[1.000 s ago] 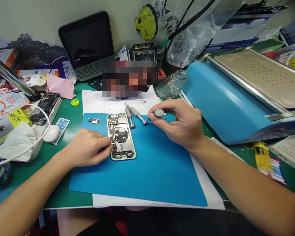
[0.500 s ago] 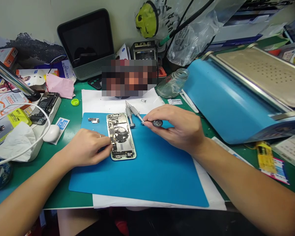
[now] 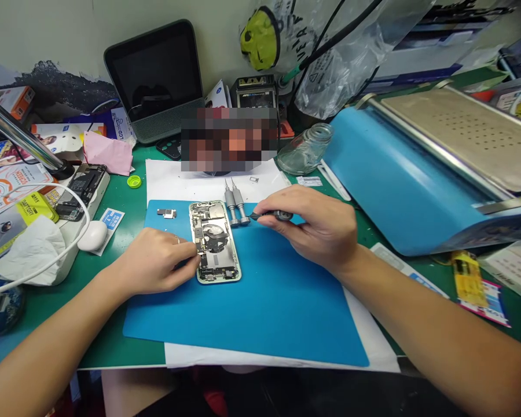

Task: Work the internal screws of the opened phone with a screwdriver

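An opened phone (image 3: 214,240), its insides showing, lies on a blue mat (image 3: 264,301). My left hand (image 3: 156,263) rests at the phone's left edge, fingers curled and pressed against its side. My right hand (image 3: 319,226) is to the right of the phone, closed on a dark screwdriver (image 3: 272,215) that is held low and sideways, tip pointing left. Just past that tip, two grey screwdrivers (image 3: 237,205) lie side by side at the mat's top edge. A small metal part (image 3: 166,213) sits left of the phone.
A blue machine with a metal plate (image 3: 417,168) fills the right side. A glass jar (image 3: 306,150), a dark tablet (image 3: 158,78) and a second opened phone (image 3: 80,185) stand behind. A white mouse (image 3: 92,236) and cable lie at the left.
My right hand came down and left, tipping its screwdriver from end-on to lying sideways. The two grey screwdrivers, splayed before, now lie parallel. My left hand stayed put.
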A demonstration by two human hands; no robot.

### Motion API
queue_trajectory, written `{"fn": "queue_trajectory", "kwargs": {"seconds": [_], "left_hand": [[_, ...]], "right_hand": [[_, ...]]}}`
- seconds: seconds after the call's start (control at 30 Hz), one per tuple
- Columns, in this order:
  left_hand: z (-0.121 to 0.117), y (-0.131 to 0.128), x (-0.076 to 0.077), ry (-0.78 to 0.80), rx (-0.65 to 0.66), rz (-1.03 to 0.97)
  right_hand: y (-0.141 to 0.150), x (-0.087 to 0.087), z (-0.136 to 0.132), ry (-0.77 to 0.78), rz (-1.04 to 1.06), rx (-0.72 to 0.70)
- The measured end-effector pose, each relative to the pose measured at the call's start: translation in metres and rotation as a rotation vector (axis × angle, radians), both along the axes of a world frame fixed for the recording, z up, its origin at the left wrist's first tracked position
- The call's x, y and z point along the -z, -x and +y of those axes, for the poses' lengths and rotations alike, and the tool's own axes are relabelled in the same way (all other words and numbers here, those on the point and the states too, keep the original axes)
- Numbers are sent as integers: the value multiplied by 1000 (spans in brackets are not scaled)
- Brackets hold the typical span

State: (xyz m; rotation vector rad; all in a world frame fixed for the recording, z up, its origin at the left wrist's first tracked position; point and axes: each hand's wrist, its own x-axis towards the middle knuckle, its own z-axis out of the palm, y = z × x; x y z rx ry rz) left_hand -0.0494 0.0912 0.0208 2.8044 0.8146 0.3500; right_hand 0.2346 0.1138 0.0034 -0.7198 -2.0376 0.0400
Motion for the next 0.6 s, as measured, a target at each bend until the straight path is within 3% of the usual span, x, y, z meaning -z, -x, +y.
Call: {"fn": "queue_trajectory", "kwargs": {"seconds": [0.2, 0.6], "left_hand": [[1, 0, -1, -11, -4, 4], [1, -1, -1, -10, 2, 5]], "right_hand": [[-2, 4, 2, -52, 100, 117], [2, 7, 2, 5, 41, 41]]}}
